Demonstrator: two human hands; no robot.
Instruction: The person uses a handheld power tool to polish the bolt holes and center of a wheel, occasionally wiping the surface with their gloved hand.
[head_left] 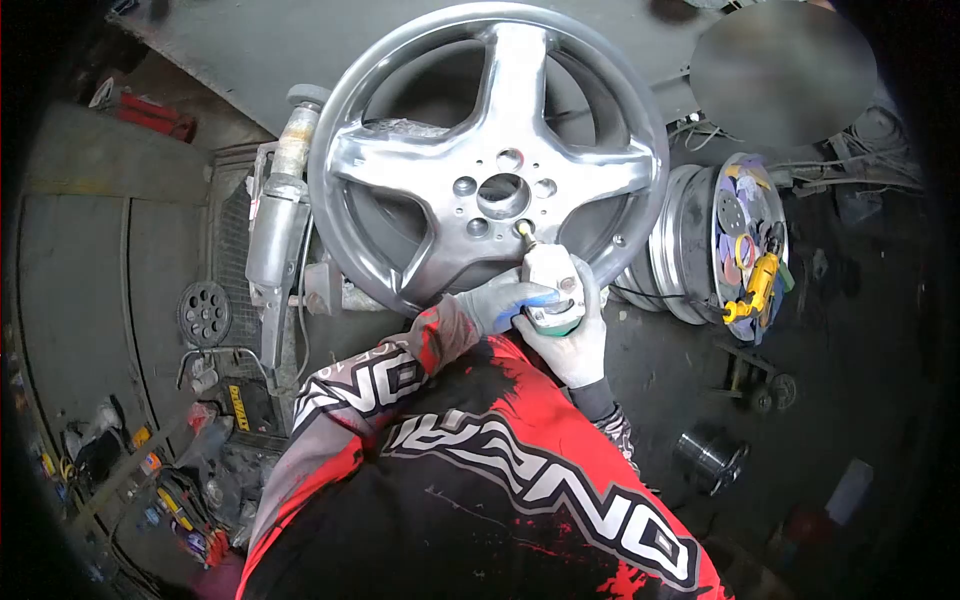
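A five-spoke alloy wheel rim (517, 85), shiny bare metal, stands upright in front of me with its face towards me. My right hand (572, 345), in a white glove, is wrapped around the body of a white rotary grinder (546, 262) with a green end. My left hand (503, 302), in a grey and blue glove, grips the same grinder from the left side. The grinder's small pale tip reaches one of the lug holes (524, 229), just below the round centre bore.
Beside the wheel on the left is a grey metal power tool (277, 235) on a stand. To the right, a rim on its side (686, 245) bears sanding discs and a yellow power tool (757, 285). A metal cylinder (711, 460) lies on the floor. Tools and bags (215, 470) clutter the lower left.
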